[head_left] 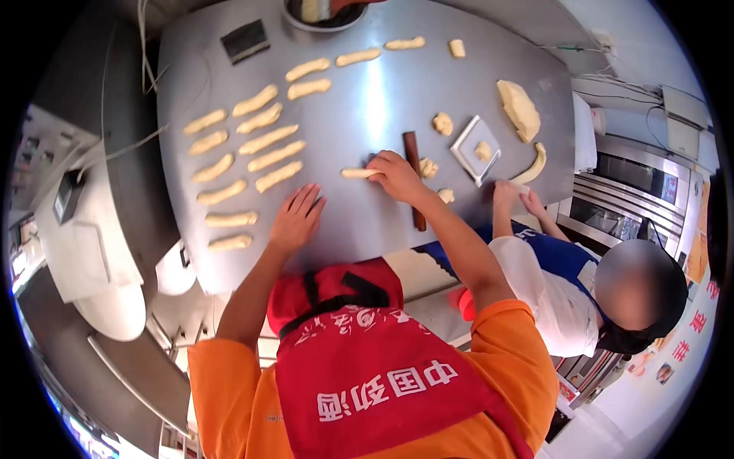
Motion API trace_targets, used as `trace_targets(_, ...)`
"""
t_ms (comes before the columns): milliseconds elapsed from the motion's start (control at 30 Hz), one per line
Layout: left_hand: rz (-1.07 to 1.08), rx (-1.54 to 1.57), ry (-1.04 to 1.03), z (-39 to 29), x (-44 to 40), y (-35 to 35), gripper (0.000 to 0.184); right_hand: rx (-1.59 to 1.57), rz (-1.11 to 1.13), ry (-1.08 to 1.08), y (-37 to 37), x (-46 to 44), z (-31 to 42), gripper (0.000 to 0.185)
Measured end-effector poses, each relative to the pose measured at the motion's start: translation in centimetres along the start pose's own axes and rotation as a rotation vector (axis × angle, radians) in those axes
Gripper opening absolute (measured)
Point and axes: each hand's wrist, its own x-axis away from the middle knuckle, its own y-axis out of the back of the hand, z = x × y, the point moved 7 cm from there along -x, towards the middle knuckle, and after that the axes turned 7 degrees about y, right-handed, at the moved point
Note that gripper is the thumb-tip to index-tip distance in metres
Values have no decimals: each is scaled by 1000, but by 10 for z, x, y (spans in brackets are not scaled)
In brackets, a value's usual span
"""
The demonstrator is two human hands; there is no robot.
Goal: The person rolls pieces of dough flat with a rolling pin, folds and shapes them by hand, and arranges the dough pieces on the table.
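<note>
My left hand [297, 220] rests on the metal table with its fingers stretched out, just below a row of rolled dough strips, and holds nothing. My right hand [397, 177] has its fingers curled over the right end of a short dough strip [355, 173]. Beneath my right hand and wrist passes a dark wooden rolling pin [411, 147], partly covered. Small dough lumps [429, 168] lie just right of the pin. To the left, several pale dough strips [272, 156] are laid in rough columns.
A white scale [466, 151] carries a dough lump [482, 151]. Right of it lies a large dough slab [519, 111]. A co-worker's hands [506, 200] are at a long dough piece [532, 165]. At the far edge are a bowl [325, 27] with a brush and a dark block [245, 41].
</note>
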Motion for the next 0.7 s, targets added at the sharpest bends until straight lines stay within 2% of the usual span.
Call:
trace_targets(67, -6, -17, 2, -1, -1, -1, 47, 1, 44, 59, 42, -34, -3, 19)
trace_targets(100, -7, -26, 3, 0, -1, -1, 47, 59, -33, 132, 74, -52, 1, 15)
trace_targets(167, 2, -30, 4, 0, 1, -1, 47, 128, -86, 141, 129, -87, -2, 16)
trace_targets(267, 18, -17, 11, 0, -2, -1, 47, 91, -181, 132, 169, -125, -48, 17)
trace_targets(300, 27, -15, 19, 0, -1, -3, 48, 57, -204, 120, 177, -139, -66, 18)
trace_targets(400, 76, -6, 51, 5, -6, 0, 49, 378, -170, 117, 166, -156, -130, 27)
trace_targets(467, 102, 19, 53, -3, 3, 0, 50, 398, -247, 68, 150, -144, -159, 32)
trace_targets(500, 88, 22, 42, -1, 0, 0, 51, 423, -297, 49, 152, -139, -160, 35)
trace_targets(600, 78, 34, 41, 0, -2, -3, 52, 381, -649, 47, 177, -98, -135, 44)
trace_targets(700, 61, 36, 34, 3, -5, 1, 51, 361, -567, -559, 154, -21, -140, 45)
